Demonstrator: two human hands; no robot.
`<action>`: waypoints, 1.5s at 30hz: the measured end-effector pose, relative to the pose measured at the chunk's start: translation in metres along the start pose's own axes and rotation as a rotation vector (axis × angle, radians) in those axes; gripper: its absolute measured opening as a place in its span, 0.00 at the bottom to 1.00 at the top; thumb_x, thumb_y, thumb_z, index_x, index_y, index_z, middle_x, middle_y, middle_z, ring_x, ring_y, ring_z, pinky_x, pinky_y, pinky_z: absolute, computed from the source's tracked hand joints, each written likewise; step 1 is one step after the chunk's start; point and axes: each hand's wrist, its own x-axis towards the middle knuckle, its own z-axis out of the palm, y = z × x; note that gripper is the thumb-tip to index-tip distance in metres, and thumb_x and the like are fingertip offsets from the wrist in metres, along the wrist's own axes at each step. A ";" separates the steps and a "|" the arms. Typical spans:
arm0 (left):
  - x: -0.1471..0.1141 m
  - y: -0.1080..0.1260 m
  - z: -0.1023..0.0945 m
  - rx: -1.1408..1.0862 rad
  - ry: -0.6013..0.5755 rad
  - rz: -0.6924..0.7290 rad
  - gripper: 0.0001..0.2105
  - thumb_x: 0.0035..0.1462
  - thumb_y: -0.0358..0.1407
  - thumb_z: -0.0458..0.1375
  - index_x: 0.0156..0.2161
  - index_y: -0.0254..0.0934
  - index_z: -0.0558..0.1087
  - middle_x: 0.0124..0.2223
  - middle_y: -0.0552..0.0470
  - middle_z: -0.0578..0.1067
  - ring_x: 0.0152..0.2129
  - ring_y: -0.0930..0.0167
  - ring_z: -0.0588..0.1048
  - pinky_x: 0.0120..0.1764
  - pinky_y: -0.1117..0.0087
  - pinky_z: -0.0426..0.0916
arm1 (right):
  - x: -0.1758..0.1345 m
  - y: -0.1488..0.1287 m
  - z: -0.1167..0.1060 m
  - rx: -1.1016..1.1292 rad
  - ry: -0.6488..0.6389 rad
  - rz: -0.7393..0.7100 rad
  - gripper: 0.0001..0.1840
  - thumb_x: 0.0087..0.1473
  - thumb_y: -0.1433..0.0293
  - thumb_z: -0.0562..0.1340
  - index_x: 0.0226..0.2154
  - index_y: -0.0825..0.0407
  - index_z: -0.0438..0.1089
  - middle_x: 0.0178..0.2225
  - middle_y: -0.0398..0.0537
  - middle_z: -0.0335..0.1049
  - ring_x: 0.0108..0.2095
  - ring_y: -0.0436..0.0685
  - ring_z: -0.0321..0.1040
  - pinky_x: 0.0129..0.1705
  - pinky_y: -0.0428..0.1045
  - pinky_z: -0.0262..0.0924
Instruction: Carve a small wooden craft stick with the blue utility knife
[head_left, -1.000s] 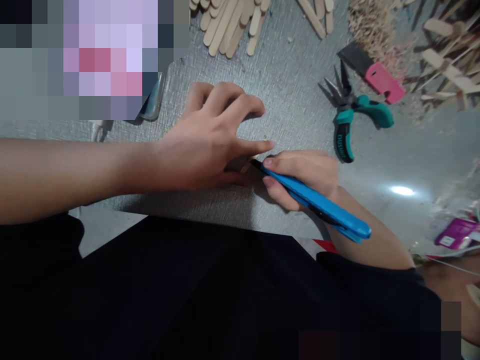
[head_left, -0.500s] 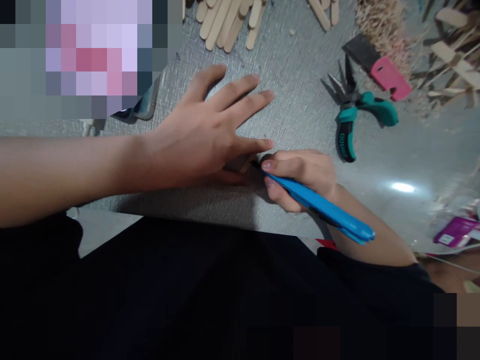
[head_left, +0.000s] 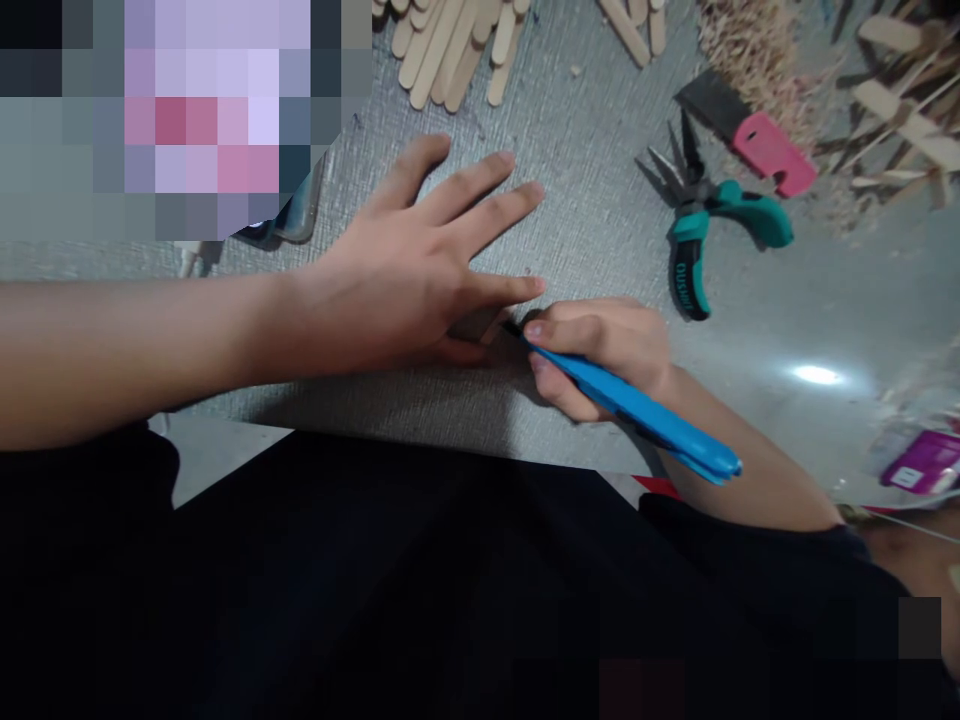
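Observation:
My left hand (head_left: 427, 255) lies on the table with its fingers spread. Beneath its palm, between the thumb and the nearest finger, a small flat piece (head_left: 480, 325) of wood-like colour shows only in part. Pinched like a pen in my right hand (head_left: 600, 355) is a blue utility knife (head_left: 637, 400). Its dark tip points left and meets, or nearly meets, the edge of the flat piece; actual contact I cannot tell. The two hands are close together.
Teal-handled pliers (head_left: 697, 200) lie open to the right, beside a pink-handled scraper-like blade (head_left: 772, 155). Popsicle sticks (head_left: 442, 55) sit at the top, wood shavings (head_left: 750, 40) and broken sticks (head_left: 907, 120) at the upper right. A purple packet (head_left: 926, 460) rests at the right edge.
The view has shifted slightly. Both hands keep nearly the same pose, and the knife stays at the flat piece.

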 end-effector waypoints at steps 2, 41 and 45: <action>0.000 0.000 0.001 -0.004 0.001 -0.001 0.31 0.71 0.44 0.69 0.76 0.51 0.75 0.82 0.47 0.69 0.85 0.42 0.54 0.83 0.26 0.44 | 0.001 -0.001 0.000 0.055 0.057 -0.095 0.09 0.73 0.64 0.66 0.54 0.40 0.75 0.31 0.35 0.80 0.24 0.51 0.75 0.30 0.48 0.71; 0.002 0.001 0.012 0.028 0.113 0.029 0.36 0.62 0.45 0.80 0.73 0.48 0.79 0.86 0.38 0.62 0.83 0.34 0.59 0.81 0.22 0.50 | 0.004 -0.001 0.001 0.178 0.123 -0.092 0.17 0.65 0.71 0.73 0.55 0.46 0.78 0.35 0.40 0.83 0.25 0.52 0.77 0.26 0.47 0.72; 0.002 -0.001 0.017 0.025 0.126 0.052 0.37 0.60 0.44 0.81 0.73 0.47 0.79 0.86 0.39 0.62 0.83 0.34 0.59 0.81 0.21 0.48 | 0.011 -0.003 -0.003 0.162 0.105 -0.141 0.14 0.66 0.72 0.71 0.53 0.45 0.79 0.34 0.42 0.84 0.27 0.54 0.81 0.27 0.47 0.75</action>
